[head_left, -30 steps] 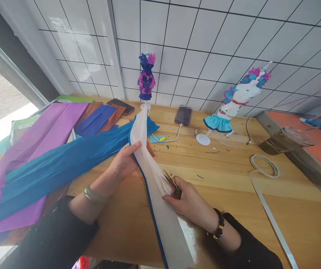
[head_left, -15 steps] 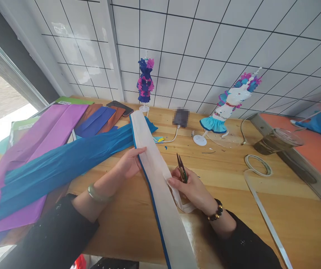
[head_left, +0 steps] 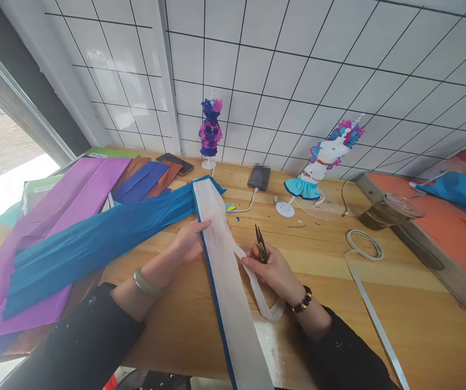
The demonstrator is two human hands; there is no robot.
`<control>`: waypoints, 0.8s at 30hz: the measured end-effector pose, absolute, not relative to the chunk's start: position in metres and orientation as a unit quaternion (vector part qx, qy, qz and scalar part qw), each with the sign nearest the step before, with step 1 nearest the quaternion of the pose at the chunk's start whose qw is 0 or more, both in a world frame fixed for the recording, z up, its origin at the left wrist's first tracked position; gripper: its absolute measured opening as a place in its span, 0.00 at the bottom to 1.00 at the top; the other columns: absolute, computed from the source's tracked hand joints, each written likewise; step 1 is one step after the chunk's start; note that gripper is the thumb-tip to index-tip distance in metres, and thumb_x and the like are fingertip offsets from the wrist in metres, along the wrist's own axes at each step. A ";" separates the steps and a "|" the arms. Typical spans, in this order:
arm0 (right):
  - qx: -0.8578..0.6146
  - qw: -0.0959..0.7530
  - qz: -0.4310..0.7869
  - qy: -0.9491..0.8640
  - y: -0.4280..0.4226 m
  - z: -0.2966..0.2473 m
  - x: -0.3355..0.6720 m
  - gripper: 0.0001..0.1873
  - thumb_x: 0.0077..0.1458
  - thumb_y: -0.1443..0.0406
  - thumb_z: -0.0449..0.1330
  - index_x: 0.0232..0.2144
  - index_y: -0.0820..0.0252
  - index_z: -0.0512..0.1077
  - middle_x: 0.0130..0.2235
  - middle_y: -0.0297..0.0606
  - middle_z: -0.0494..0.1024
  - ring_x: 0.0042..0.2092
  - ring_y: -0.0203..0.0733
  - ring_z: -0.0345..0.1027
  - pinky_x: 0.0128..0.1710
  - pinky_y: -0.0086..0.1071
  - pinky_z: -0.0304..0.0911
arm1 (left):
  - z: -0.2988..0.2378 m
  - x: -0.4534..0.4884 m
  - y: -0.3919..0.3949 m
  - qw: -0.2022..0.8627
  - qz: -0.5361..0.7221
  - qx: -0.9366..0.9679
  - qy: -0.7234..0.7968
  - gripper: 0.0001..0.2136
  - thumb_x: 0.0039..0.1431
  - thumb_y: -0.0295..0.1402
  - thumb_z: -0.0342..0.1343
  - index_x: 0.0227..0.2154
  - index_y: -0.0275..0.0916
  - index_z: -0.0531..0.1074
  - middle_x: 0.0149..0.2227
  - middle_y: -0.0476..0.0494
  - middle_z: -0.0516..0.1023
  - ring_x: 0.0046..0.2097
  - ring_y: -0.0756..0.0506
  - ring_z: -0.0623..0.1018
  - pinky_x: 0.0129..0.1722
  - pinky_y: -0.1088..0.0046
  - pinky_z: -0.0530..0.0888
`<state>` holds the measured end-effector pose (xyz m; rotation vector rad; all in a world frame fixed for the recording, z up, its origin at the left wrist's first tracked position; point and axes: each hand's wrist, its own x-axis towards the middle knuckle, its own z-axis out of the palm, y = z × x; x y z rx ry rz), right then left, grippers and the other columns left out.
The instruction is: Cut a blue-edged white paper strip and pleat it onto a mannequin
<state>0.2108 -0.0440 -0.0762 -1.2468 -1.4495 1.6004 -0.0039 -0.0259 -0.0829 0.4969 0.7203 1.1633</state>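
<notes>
A long white strip with a blue edge (head_left: 233, 303), paper or thin cloth, runs from mid-table toward me. My left hand (head_left: 190, 238) grips its left edge between thumb and fingers. On the other side, my right hand (head_left: 271, 265) pinches a narrow white band (head_left: 259, 295) that comes away from the strip's right edge and loops below the hand. It looks like tape backing. Pointed thread snips (head_left: 261, 244) are also tucked in my right hand, blades upward. The strip's far end lies over a crinkled blue crepe paper piece (head_left: 103, 238).
Purple paper sheets (head_left: 66, 206) are stacked at left near a phone (head_left: 181, 163). Two small dressed figurines, one purple (head_left: 211, 132) and one turquoise (head_left: 304, 187), stand by the tiled wall. A tape roll (head_left: 365, 245) and a brown jar (head_left: 387, 211) are at right.
My right hand has drawn the narrow band slightly farther from the strip, widening the gap between them. The left hand keeps its grip. The whole view has shifted a little.
</notes>
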 end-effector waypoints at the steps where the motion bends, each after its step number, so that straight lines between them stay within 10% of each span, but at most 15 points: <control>1: -0.468 0.320 0.618 -0.545 -0.044 -0.076 0.210 0.24 0.39 0.55 0.68 0.23 0.57 0.55 0.25 0.27 0.67 0.20 0.26 0.51 0.15 0.23 0.47 | -0.082 -0.004 -0.026 0.748 0.538 0.219 0.322 0.16 0.57 0.26 0.49 0.46 0.25 0.70 0.46 0.29 0.77 0.48 0.38 0.76 0.52 0.61 0.69; 7: -0.429 0.344 0.683 -0.481 -0.042 -0.080 0.203 0.25 0.44 0.52 0.64 0.23 0.55 0.51 0.14 0.17 0.50 0.15 0.25 0.39 0.14 0.22 0.39 | -0.085 -0.001 -0.024 0.786 0.517 0.183 0.285 0.22 0.56 0.29 0.48 0.53 0.23 0.65 0.48 0.27 0.75 0.53 0.35 0.72 0.56 0.58 0.66; 13: -0.448 0.356 0.667 -0.477 -0.041 -0.083 0.201 0.26 0.39 0.56 0.68 0.24 0.56 0.52 0.27 0.28 0.71 0.17 0.23 0.47 0.13 0.22 0.42 | -0.083 0.006 -0.025 0.795 0.503 0.179 0.289 0.22 0.56 0.29 0.48 0.54 0.25 0.64 0.47 0.28 0.76 0.53 0.35 0.73 0.54 0.58 0.67; 24: -0.491 0.388 0.595 -0.505 -0.037 -0.083 0.205 0.24 0.40 0.55 0.67 0.24 0.56 0.54 0.31 0.33 0.72 0.21 0.27 0.52 0.16 0.24 0.46 | -0.080 0.001 -0.027 0.758 0.504 0.146 0.388 0.15 0.57 0.31 0.51 0.45 0.31 0.72 0.39 0.37 0.81 0.40 0.40 0.79 0.43 0.63 0.74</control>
